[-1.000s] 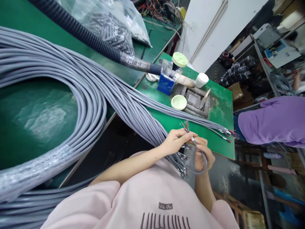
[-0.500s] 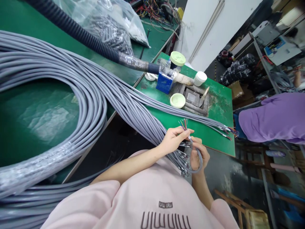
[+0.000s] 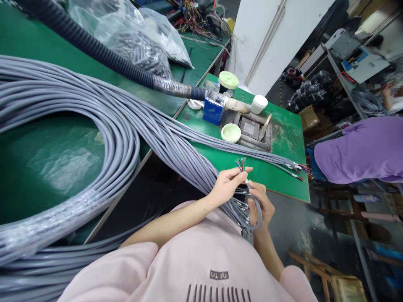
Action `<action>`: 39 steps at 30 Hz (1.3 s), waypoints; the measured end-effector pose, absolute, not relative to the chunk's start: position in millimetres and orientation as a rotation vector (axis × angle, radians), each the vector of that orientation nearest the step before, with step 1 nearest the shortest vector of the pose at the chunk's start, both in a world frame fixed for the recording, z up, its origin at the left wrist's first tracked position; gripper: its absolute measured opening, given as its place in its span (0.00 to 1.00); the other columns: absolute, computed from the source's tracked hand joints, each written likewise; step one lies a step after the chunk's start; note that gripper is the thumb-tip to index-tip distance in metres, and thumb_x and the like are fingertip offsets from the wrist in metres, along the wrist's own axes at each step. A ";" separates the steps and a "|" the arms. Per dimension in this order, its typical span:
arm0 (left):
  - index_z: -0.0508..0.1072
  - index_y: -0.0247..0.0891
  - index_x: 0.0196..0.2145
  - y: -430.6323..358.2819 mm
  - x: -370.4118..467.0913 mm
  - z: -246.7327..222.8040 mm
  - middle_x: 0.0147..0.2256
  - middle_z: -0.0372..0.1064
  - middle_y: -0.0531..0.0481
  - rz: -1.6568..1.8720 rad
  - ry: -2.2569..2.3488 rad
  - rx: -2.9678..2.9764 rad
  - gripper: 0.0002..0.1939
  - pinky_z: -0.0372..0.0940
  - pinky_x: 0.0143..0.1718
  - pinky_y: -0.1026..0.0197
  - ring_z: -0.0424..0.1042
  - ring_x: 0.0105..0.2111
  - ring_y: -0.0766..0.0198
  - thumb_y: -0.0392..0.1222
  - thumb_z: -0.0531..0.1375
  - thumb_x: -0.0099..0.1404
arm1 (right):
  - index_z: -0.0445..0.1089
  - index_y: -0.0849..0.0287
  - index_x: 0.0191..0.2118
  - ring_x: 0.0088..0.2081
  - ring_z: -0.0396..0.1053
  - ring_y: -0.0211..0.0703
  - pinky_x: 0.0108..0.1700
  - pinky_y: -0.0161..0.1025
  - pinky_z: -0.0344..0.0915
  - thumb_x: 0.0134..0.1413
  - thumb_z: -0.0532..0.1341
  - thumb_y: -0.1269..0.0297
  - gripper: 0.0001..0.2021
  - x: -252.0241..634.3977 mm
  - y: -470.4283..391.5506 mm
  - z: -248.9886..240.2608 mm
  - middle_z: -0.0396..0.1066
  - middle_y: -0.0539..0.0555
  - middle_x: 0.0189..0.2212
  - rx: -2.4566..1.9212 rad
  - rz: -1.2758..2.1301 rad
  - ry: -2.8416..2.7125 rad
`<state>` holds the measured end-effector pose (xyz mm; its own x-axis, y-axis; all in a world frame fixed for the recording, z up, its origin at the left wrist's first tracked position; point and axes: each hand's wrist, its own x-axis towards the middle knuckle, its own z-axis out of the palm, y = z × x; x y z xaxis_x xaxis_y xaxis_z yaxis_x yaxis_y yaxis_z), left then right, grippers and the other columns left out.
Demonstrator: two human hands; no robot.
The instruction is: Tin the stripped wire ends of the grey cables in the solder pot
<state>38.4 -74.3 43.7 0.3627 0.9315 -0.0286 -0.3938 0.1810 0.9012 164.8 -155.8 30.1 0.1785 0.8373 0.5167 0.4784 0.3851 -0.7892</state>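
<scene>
Between the fingers of my left hand (image 3: 227,183) is the end of one grey cable (image 3: 258,212), pinched where its jacket stops. Thin coloured wires (image 3: 241,164) with bare tips fan out above those fingers. My right hand (image 3: 263,204) is closed around the same cable just below a white band, and the cable bends in a loop under it. Beside my hands hang other cable ends (image 3: 242,214) from a thick grey bundle (image 3: 176,153). A second, thinner group of cables (image 3: 233,147) lies across the green table, its stripped ends near the right edge.
A solder pot (image 3: 252,128) sits on the green table (image 3: 283,180), with a black extraction hose (image 3: 103,48), a blue box (image 3: 212,110) and a pale green dish (image 3: 231,133) around it. A large cable coil (image 3: 121,138) fills the left. Another person in purple (image 3: 359,151) is at right.
Both hands still grip the cable end and have barely shifted. My right hand's fingers have moved slightly along the cable, and the whole view has drifted a little.
</scene>
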 end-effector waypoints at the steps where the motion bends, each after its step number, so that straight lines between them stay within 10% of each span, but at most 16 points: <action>1: 0.73 0.36 0.22 -74.5 39.0 43.5 0.36 0.77 0.47 1.050 0.693 0.959 0.18 0.65 0.41 0.60 0.73 0.38 0.61 0.51 0.61 0.62 | 0.72 0.40 0.47 0.48 0.72 0.54 0.49 0.61 0.69 0.55 0.60 0.67 0.16 164.5 -156.5 29.1 0.75 0.52 0.46 -1.255 0.386 -1.458; 10: 0.73 0.35 0.20 -71.8 51.0 37.1 0.32 0.75 0.47 0.990 0.698 0.928 0.20 0.65 0.37 0.60 0.70 0.30 0.64 0.54 0.63 0.58 | 0.74 0.41 0.49 0.47 0.74 0.54 0.49 0.54 0.70 0.58 0.58 0.63 0.15 184.5 -160.7 27.2 0.76 0.52 0.46 -1.343 0.580 -1.348; 19: 0.79 0.36 0.29 -70.0 62.3 28.8 0.36 0.77 0.45 0.929 0.696 1.265 0.19 0.66 0.40 0.58 0.70 0.33 0.62 0.56 0.60 0.62 | 0.74 0.59 0.37 0.17 0.62 0.38 0.25 0.37 0.59 0.61 0.56 0.52 0.17 215.2 -161.1 5.8 0.65 0.48 0.12 -1.320 1.243 -1.236; 24: 0.74 0.34 0.52 -76.4 55.2 19.1 0.29 0.74 0.48 0.828 0.629 1.183 0.27 0.65 0.39 0.60 0.71 0.30 0.65 0.54 0.64 0.60 | 0.73 0.59 0.37 0.20 0.63 0.38 0.28 0.36 0.59 0.62 0.56 0.54 0.15 224.2 -180.2 -3.8 0.64 0.47 0.12 -1.305 1.163 -1.078; 39: 0.80 0.39 0.41 -114.1 -54.5 -29.6 0.30 0.77 0.47 0.352 0.736 1.198 0.16 0.68 0.38 0.60 0.75 0.32 0.61 0.50 0.64 0.58 | 0.72 0.61 0.40 0.26 0.69 0.43 0.35 0.41 0.63 0.61 0.57 0.55 0.14 247.4 -196.3 -41.6 0.70 0.50 0.18 -1.347 1.146 -1.034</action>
